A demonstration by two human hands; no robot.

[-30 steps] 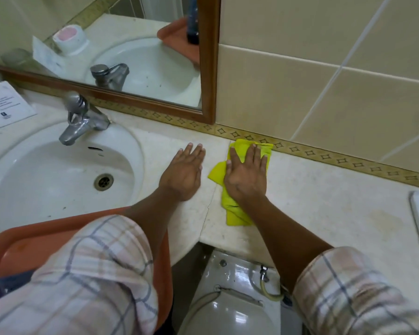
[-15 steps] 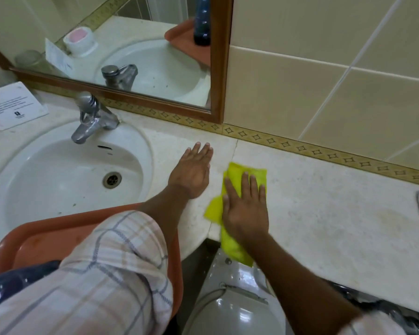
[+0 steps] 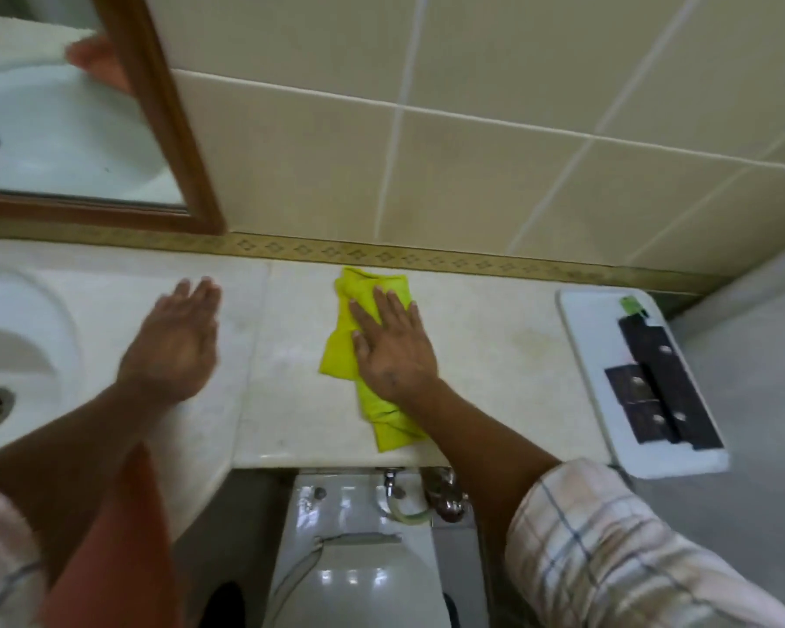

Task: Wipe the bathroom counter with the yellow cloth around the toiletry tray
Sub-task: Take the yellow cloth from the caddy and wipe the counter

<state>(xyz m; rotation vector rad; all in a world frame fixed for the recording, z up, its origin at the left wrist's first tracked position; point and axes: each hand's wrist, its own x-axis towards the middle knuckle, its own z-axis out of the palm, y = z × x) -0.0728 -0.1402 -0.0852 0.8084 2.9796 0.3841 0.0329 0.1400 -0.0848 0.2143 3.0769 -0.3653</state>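
Note:
The yellow cloth (image 3: 355, 296) lies crumpled lengthwise on the beige marble counter (image 3: 495, 355), reaching from the wall border to the front edge. My right hand (image 3: 395, 351) presses flat on its middle, fingers spread and pointing at the wall. My left hand (image 3: 173, 342) rests flat on the bare counter left of the cloth, beside the sink, holding nothing. A white toiletry tray (image 3: 585, 355) with dark sachets (image 3: 653, 383) sits at the counter's right end, apart from the cloth.
A white sink (image 3: 19, 346) is set into the counter at the left, below a wood-framed mirror (image 3: 164, 129). An orange tray (image 3: 132, 537) shows under my left forearm. A toilet cistern (image 3: 350, 514) stands below the counter's front edge. Tiled wall runs behind.
My right hand has slid the cloth rightward and back toward the wall. The view has swung right, bringing the white tray in. My left hand stays flat by the sink.

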